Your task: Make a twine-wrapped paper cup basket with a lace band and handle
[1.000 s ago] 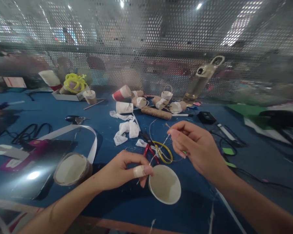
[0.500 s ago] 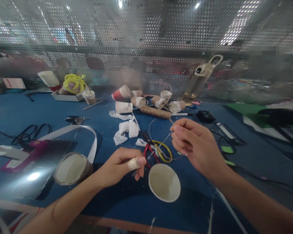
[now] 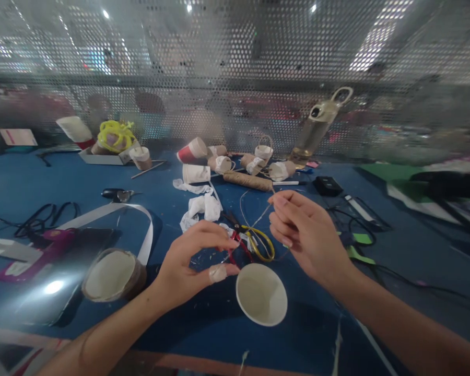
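Note:
My right hand point(image 3: 311, 232) pinches a thin strand of twine point(image 3: 273, 195) that leads up to a roll of brown twine point(image 3: 247, 180). My left hand point(image 3: 198, 256) is open, thumb and forefinger spread apart, with a bandage on the thumb. Right beside its thumb tip stands a white paper cup point(image 3: 261, 295), its mouth facing me. Past my left fingertips lie scissors with yellow handles point(image 3: 264, 244) and a red-handled tool point(image 3: 241, 250), partly hidden by the fingers. A loose strand loops over the scissors.
Left on the blue table point(image 3: 172, 334) are a twine-wrapped cup point(image 3: 112, 275), a purple glue gun point(image 3: 35, 256) and a white ribbon point(image 3: 147, 230). Crumpled white lace point(image 3: 203, 206), several small wrapped cups and a leaning bottle point(image 3: 317, 128) stand farther back. Black cables point(image 3: 419, 282) lie at right.
My left thumb and fingers have opened from a closed pinch, and the hand has risen slightly. My right hand keeps its pinch on the twine, shifting a little left with the view.

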A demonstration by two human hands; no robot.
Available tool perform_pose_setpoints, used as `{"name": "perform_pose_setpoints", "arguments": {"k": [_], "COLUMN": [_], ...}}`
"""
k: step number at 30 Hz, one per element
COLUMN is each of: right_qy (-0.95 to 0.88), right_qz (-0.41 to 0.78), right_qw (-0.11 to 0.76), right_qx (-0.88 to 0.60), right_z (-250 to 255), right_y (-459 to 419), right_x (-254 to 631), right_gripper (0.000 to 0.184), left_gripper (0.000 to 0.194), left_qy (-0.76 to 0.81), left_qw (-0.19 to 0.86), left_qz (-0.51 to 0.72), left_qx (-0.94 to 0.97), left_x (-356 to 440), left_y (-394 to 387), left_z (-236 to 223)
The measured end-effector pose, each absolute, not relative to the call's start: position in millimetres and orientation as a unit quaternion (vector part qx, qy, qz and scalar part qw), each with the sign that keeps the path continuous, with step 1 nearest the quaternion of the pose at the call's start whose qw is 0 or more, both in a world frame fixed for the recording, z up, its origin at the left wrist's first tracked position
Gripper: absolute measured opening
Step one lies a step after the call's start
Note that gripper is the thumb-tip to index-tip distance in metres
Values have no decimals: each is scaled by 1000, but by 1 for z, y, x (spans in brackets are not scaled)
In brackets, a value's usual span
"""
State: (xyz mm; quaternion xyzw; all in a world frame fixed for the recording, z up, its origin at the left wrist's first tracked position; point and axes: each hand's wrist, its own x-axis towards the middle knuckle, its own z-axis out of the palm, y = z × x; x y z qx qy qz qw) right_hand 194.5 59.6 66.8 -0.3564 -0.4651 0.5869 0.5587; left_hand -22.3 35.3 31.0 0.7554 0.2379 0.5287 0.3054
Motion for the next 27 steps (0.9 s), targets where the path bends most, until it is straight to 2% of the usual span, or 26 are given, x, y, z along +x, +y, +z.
{"name": "perform_pose_setpoints", "arguments": {"k": [5,10,13,17,20,24,27], "right_qy": [-479,-500,-500,-508,-542,-639,-700], "right_qz": [606,606,588,578,575,559,550], "right_qw": [516,459,465,484,461,366,288], "right_qx": [-371,-415,-434,-417,-404,-381,-353], "right_z": [64,61,60,61,62,65,69], "right_y": [58,63,66,66,62,54,48], "right_x": [191,193,196,197,197,198,199], "right_gripper": [21,25,24,22,26,41,49], "left_gripper": [16,13,14,18,20,22,23], "left_qy": [204,255,272,277,257,275,340], "left_qw": [273,305,318,282,249,232,263], "left_qz": [572,657,678,662,629,570,507], "left_qx": [746,640,604,638,690,739,747], "left_x": [-27,-30,-29,-27,-28,-30,-29], "left_y": [34,40,44,43,39,34,34], "left_z": [31,22,20,26,31,33,33]}}
